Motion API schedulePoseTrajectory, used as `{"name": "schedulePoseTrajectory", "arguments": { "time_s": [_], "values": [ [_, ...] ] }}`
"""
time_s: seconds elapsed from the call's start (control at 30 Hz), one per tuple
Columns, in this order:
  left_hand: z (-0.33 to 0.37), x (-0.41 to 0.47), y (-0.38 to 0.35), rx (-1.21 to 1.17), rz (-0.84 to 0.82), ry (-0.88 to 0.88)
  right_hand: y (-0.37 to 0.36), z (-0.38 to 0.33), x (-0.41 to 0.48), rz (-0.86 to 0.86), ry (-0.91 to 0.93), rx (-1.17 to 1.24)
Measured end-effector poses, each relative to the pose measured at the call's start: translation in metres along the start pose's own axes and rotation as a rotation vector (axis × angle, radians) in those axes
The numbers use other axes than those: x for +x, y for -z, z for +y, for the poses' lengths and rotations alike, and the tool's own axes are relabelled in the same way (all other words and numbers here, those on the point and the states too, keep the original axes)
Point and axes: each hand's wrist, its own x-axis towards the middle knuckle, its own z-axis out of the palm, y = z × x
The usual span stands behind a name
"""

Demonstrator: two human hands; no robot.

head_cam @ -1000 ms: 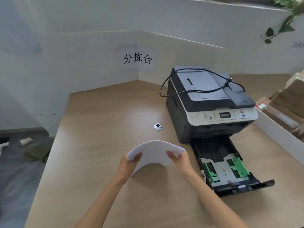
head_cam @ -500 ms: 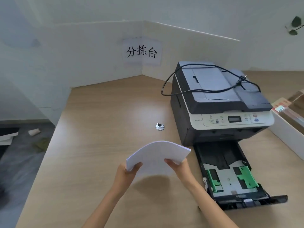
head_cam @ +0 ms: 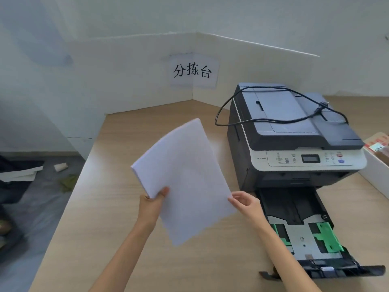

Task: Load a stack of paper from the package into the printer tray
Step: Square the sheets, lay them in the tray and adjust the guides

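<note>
A white stack of paper stands raised and tilted above the wooden desk, its broad face toward me. My left hand pinches its lower left corner. My right hand touches the stack's right edge with thumb and fingertips. To the right sits the dark grey printer, a black cable lying over its lid. Its paper tray is pulled out toward me, with green guides and no paper inside. The stack hangs left of the tray, not over it.
A white box with brown packages stands at the right edge of the desk. White partition walls with a paper sign enclose the back. The desk's left edge drops to a floor with scraps.
The stack was held low and bowed between both hands; now it is lifted, flat and turned upright. My right hand has slipped from gripping it to touching its right edge.
</note>
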Motion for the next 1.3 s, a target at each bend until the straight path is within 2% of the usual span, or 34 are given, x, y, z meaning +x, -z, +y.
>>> {"name": "schedulePoseTrajectory", "arguments": {
  "time_s": [0.07,0.2,0.3,0.4,0.5,0.57,0.67,0.73,0.83,0.9,1.03,1.1,1.2,1.3],
  "values": [
    [0.010,-0.002,0.001,-0.127,0.039,-0.013,-0.003,0.001,-0.002,-0.027,-0.052,0.138],
    [0.015,-0.012,-0.005,-0.297,0.099,-0.017,-0.026,-0.005,-0.009,-0.201,-0.178,0.728],
    [0.010,-0.024,-0.008,-0.321,0.095,0.031,-0.041,-0.011,-0.010,-0.315,-0.220,0.837],
    [0.002,-0.035,-0.006,-0.309,0.028,0.052,-0.051,-0.020,-0.007,-0.271,-0.205,0.793],
    [-0.003,-0.036,0.015,-0.295,-0.247,0.092,-0.052,-0.025,-0.001,-0.110,-0.086,0.607],
    [0.001,-0.024,0.044,-0.312,-0.405,0.085,-0.046,-0.027,0.000,-0.068,-0.013,0.543],
    [0.021,0.004,0.094,-0.318,-0.438,-0.003,-0.031,-0.026,-0.001,-0.084,-0.003,0.513],
    [0.036,0.018,0.113,-0.149,-0.451,0.020,-0.022,-0.024,-0.001,-0.103,-0.022,0.490],
    [0.037,0.023,0.105,0.236,-0.604,0.081,-0.024,-0.022,0.000,-0.128,-0.025,0.409],
    [0.023,0.020,0.087,0.334,-0.577,0.089,-0.031,-0.019,0.000,-0.108,-0.018,0.357],
    [-0.007,0.016,0.054,0.395,-0.271,-0.122,-0.037,-0.011,0.002,-0.012,-0.001,0.287],
    [-0.019,0.015,0.046,0.361,-0.168,-0.178,-0.034,-0.006,0.005,0.031,0.008,0.272],
    [-0.049,0.015,0.042,0.344,-0.128,-0.129,-0.030,0.011,0.011,0.077,-0.037,0.220],
    [-0.090,0.007,0.041,0.330,-0.170,0.019,-0.031,0.043,0.008,0.085,-0.135,0.104]
  ]
}}
